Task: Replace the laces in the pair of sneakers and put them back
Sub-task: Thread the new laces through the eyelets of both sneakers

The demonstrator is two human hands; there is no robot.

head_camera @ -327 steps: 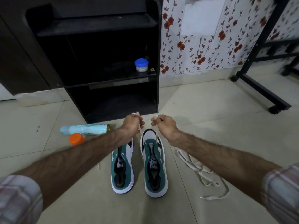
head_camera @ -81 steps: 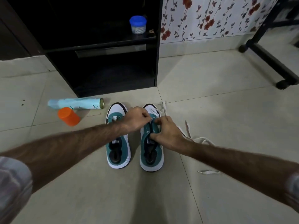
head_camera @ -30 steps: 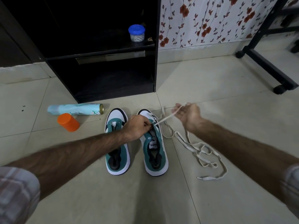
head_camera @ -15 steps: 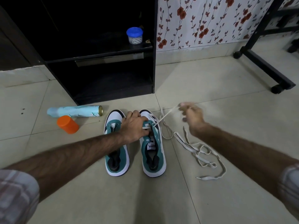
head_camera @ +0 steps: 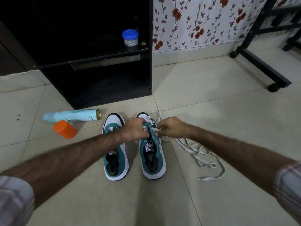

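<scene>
While left hand [head_camera: 136, 131] grips right sneaker [head_camera: 152, 150] — right hand [head_camera: 171, 128] pinches lace [head_camera: 195, 149].

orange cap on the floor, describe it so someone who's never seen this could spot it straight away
Start at the black cabinet and look to the tile floor by its left front corner. Beside the pale blue spray can lying there sits the orange cap, left of the sneakers. It is the only bright orange thing.

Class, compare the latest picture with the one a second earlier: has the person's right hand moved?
Yes. The right hand has come back leftward to the right teal-and-white sneaker, pinching the white lace there.
</scene>
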